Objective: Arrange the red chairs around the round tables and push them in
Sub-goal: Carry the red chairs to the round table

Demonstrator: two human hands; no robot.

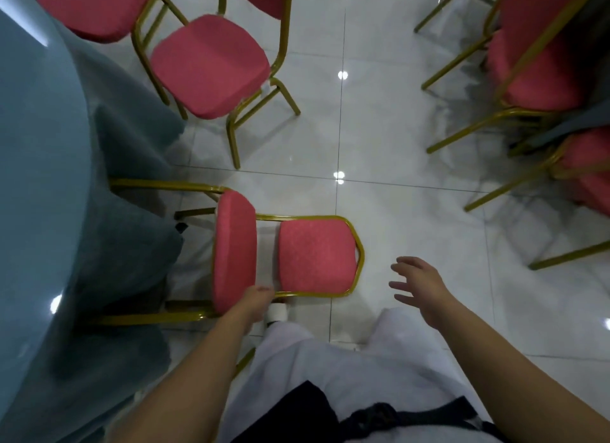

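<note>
A red chair [315,256] with a gold frame stands right in front of me, its seat [234,251] turned toward the round table [36,178] draped in a blue-grey cloth on the left. My left hand [255,302] grips the near rear corner of the seat. My right hand [419,287] hovers open to the right of the backrest, fingers spread, touching nothing. A second red chair [209,66] stands farther along the table's edge, angled out from it. A third red chair [92,7] sits at the top left, close to the cloth.
More red chairs [541,56] crowd another cloth-covered table [591,119] at the right edge. Glossy white floor tiles [379,129] lie between the two tables. My white trousers and shoe [277,312] are just behind the near chair.
</note>
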